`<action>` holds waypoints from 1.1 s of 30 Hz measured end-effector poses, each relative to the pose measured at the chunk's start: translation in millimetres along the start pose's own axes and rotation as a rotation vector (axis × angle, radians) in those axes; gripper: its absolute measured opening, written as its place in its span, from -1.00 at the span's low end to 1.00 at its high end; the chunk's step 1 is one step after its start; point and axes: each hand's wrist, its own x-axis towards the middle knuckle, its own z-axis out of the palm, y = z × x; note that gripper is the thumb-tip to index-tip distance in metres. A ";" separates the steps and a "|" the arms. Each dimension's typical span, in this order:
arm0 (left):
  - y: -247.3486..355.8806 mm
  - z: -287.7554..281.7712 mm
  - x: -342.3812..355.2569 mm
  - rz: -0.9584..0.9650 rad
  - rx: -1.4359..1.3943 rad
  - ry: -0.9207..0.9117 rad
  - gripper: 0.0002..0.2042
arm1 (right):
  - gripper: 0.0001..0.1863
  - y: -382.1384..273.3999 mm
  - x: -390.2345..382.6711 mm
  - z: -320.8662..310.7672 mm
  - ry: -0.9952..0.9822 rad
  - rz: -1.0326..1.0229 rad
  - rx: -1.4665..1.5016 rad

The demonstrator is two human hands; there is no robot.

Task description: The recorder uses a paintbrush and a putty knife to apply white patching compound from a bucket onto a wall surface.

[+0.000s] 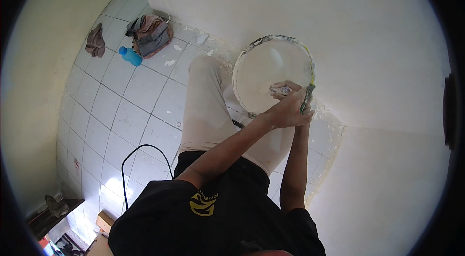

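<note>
While the person sat or crouched on the tiled floor (127,123), a wide, round, pale container (264,69) stood ahead of the lap, close to the white wall (368,62), its rim smeared with dark and whitish marks and a yellowish streak along the right side. Both hands were over its near right edge, overlapping. The left hand (290,111) was closed around the green-and-black handle (307,98) of a tool, which slanted along the rim. The right hand (290,84), its wrist hidden in part beneath the left, appeared to have its fingers curled round a small whitish piece (281,90) above the container's pale inside; what that piece was could not be told.

The clearest print was on the black T-shirt (237,222): yellow lettering beside a bold yellow emblem (202,205), upside down from this view and partly lost in the folds. Any marking on the container was too faint to make out. Pale trousers (206,111) covered the legs.

Farther off to the left, a blue bottle (130,56) lay against a grey-and-brown bag (152,38), too small for any label to be read, and a crumpled brown cloth (96,41) lay near them. A black cable (145,145) looped beside the person's left hip, and pale flakes were scattered over the tiles.
</note>
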 end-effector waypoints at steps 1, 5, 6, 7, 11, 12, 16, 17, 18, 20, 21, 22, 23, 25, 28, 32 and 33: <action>0.1 -0.9 -0.9 -0.016 0.003 -0.005 -0.58 | -0.87 -1.9 2.0 0.7 -0.003 0.001 -0.001; -4.5 -1.9 -2.9 -0.082 -0.002 -0.042 -0.51 | -0.86 -2.6 5.8 7.2 -0.010 0.032 -0.012; -6.0 -1.6 -2.6 -0.080 0.104 -0.039 -0.51 | -0.86 -0.8 4.0 10.0 -0.009 0.046 -0.017; -8.1 -2.3 -1.8 -0.054 0.103 -0.011 -0.51 | -0.86 1.2 2.8 13.2 -0.004 0.059 -0.019; -15.8 -4.0 3.0 -0.139 0.126 -0.100 -0.47 | -0.86 12.6 -6.1 26.3 0.020 0.115 -0.030; -16.9 -3.3 3.9 -0.134 0.241 -0.091 -0.47 | -0.86 15.5 -8.4 29.8 0.028 0.126 -0.031; -17.7 -3.8 4.7 -0.100 0.387 -0.021 -0.42 | -0.86 21.8 -12.0 37.1 0.034 0.156 -0.035; -19.3 -4.5 7.7 -0.175 0.225 -0.075 -0.38 | -0.86 22.7 -12.4 37.3 0.035 0.163 -0.035; -19.4 -7.3 8.9 -0.247 0.060 -0.128 -0.35 | -0.86 23.6 -13.0 38.7 0.035 0.167 -0.035; -19.6 -12.5 12.6 -0.281 0.059 -0.194 -0.32 | -0.86 24.9 -13.5 39.5 0.035 0.175 -0.036; -18.6 -14.2 13.2 -0.313 0.061 -0.256 -0.30 | -0.86 25.0 -13.5 39.5 0.036 0.176 -0.035; -17.5 -14.2 13.5 -0.311 0.060 -0.258 -0.30 | -0.86 25.4 -13.3 39.0 0.034 0.181 -0.037; -15.4 -13.0 12.6 -0.300 0.093 -0.233 -0.31 | -0.86 25.1 -13.1 39.0 0.032 0.184 -0.034; -12.9 -6.3 13.8 -0.291 0.126 -0.207 -0.32 | -0.86 24.3 -11.6 37.6 0.027 0.190 -0.036; -13.3 1.1 15.5 -0.240 0.286 -0.177 -0.32 | -0.86 21.4 -7.8 34.7 0.017 0.202 -0.039; -18.7 0.2 17.9 -0.274 0.248 -0.235 -0.37 | -0.85 18.3 -2.7 34.7 0.007 0.218 -0.053; -19.3 1.0 19.3 -0.292 0.181 -0.254 -0.40 | -0.85 17.7 -1.7 34.7 0.001 0.225 -0.057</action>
